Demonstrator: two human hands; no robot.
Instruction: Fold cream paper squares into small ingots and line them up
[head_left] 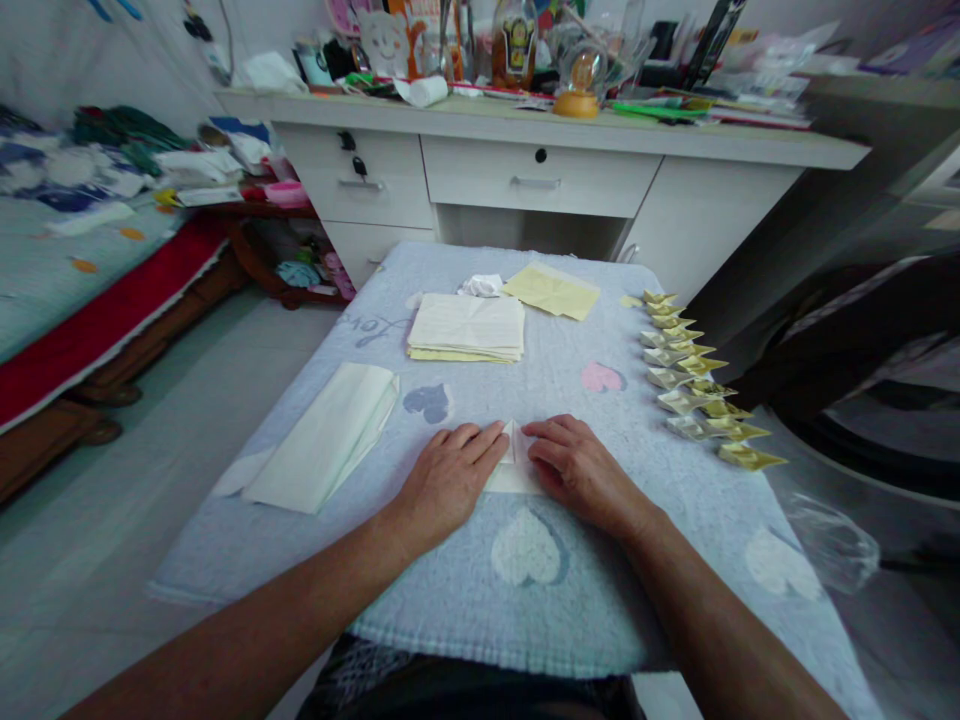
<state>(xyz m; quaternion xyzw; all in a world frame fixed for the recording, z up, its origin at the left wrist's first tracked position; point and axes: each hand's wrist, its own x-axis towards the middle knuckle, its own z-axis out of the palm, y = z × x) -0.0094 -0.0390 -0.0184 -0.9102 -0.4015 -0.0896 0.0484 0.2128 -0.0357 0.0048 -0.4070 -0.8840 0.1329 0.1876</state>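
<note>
A small sheet of pale paper (pixel 511 478) lies in front of me on the cloth-covered table, its top folded in to a point. My left hand (pixel 454 470) rests on its left side with the fingers stretched out flat. At its right edge is my right hand (pixel 574 462), open, fingers bent and a little apart; the fingertips touch or nearly touch the fold. Behind the hands lies a stack of white and yellow paper sheets (pixel 466 325). Several folded paper boats (pixel 679 402), yellow and whitish, stand in rows along the table's right side.
A folded pale paper bundle (pixel 326 435) lies at the left. Crumpled white paper (pixel 482 286) and a yellow sheet (pixel 553 290) lie at the back. Beyond stands a white desk (pixel 540 185) crowded with items. A bed (pixel 112 300) is at left, a clear plastic bag (pixel 832 540) at right.
</note>
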